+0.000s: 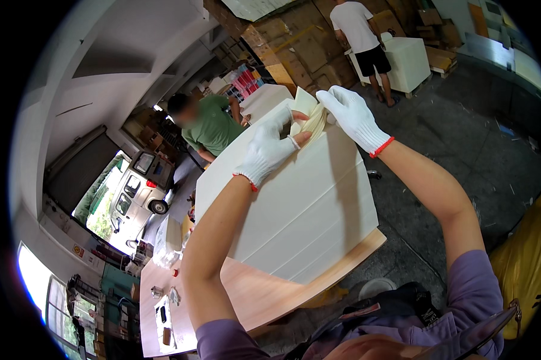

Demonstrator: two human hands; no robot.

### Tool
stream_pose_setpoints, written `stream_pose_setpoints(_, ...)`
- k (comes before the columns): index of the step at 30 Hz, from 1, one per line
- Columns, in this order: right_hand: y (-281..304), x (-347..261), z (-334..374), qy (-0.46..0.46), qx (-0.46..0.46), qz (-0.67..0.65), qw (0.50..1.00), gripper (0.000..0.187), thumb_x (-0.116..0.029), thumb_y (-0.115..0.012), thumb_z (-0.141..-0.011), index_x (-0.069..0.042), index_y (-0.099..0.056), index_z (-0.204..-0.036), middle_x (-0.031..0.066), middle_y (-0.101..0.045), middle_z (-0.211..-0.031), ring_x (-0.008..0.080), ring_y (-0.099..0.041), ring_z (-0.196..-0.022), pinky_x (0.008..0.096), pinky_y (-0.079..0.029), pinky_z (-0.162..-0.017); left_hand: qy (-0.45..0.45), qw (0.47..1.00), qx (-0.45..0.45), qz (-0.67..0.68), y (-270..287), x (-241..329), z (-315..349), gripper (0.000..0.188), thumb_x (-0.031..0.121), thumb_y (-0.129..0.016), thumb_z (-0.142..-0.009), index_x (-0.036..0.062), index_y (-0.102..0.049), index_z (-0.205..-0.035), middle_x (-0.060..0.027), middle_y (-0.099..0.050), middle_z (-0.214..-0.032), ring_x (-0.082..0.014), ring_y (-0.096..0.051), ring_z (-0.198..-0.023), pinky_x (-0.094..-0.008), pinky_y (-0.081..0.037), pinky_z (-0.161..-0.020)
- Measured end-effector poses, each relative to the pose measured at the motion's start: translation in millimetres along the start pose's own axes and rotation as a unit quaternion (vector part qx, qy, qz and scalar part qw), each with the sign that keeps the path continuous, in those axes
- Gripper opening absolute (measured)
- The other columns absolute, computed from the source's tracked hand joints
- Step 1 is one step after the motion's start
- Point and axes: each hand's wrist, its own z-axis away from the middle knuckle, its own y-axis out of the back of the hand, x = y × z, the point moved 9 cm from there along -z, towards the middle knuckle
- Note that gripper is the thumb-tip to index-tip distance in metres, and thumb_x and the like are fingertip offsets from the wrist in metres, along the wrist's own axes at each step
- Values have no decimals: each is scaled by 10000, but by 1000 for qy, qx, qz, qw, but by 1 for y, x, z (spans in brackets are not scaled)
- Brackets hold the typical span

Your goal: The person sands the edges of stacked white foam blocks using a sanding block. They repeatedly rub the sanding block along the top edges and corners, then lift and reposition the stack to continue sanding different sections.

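Note:
A fanned bundle of thin cream sheets (314,125) is raised above the far end of the long white sheets (300,204), which lie overlapping in steps on the wooden table. My left hand (269,147), in a white knit glove with bare thumb and finger tips, closes on the bundle's left side. At its upper right edge my gloved right hand (351,117) pinches the sheets; its fingertips are partly hidden. Both gloves have red cuffs.
The wooden table (270,297) carries a phone (164,315) and small metal items at left. A person in green (213,132) leans over farther white sheets. Another person (360,36) stands by a white stack (408,63) on a pallet. Cardboard boxes (306,48) line the back.

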Motion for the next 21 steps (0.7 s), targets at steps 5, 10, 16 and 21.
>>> stream_pose_setpoints(5, 2, 4, -1, -7, -2, 4, 1000, 553, -530, -589, -1028, -8, -588, -843, 99, -552, -711, 162, -502, -689, 362, -442, -698, -13, 1000, -6, 9, -2, 3, -2, 455, 258, -786, -944, 58, -618, -1316, -40, -672, -1156, -135, -577, -1050, -274, -458, -944)
stream_pose_setpoints(10, -2, 2, 1, -32, -9, -25, 999, 514, -512, -627, -1028, -47, -577, -815, 23, -556, -703, 94, -486, -678, 302, -419, -661, -79, 995, 59, -20, 4, 12, 4, 366, 240, -614, -1029, 59, -629, -1347, -51, -668, -1149, -148, -572, -1059, -270, -446, -966)
stream_pose_setpoints(16, 0, 7, -2, -26, -5, 7, 1000, 518, -509, -639, -1011, -28, -587, -826, 52, -568, -712, 126, -503, -690, 325, -439, -682, 15, 995, 16, -99, 2, 13, 5, 313, 231, -565, -1036, 97, -652, -1305, -68, -678, -1084, -163, -594, -995, -291, -477, -935)
stream_pose_setpoints(21, -1, 10, -1, -21, -1, -18, 1000, 534, -507, -637, -1004, -3, -583, -839, 94, -576, -733, 164, -513, -709, 356, -454, -709, 2, 991, 17, -135, -2, 14, 3, 408, 304, -765, -932, 98, -655, -1266, -60, -685, -1058, -160, -606, -964, -302, -492, -909)
